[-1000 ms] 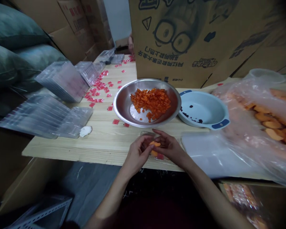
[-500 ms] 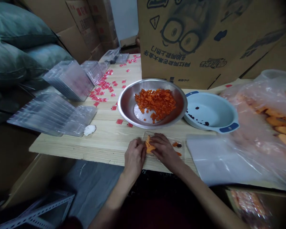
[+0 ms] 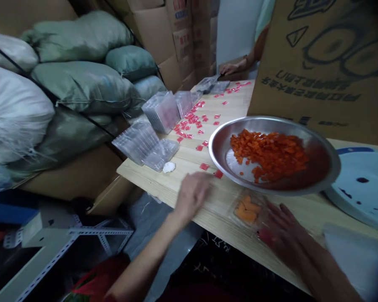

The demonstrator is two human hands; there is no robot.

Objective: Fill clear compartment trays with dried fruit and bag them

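Note:
A small clear plastic tray lies near the table's front edge, with orange dried-fruit slices in its left part. My right hand rests over the tray's right side, fingers stretched out and somewhat blurred, hiding what lies there. Beside its thumb shows a blurred red packet; whether the hand touches it is unclear. My left hand is off the tray, above the wood to its left. Motion smears its fingers, close to some small red packets.
A steel bowl of orange-red diced pieces stands behind the tray, a light-blue basin to its right. Clear plastic trays stand stacked at left near a white lump. A large carton blocks the back; another person's hand is beyond.
The view has swung left. My left hand has let go of the tray and moved left. My right hand has shifted off the orange slices to the tray's right side, where a red packet now shows.

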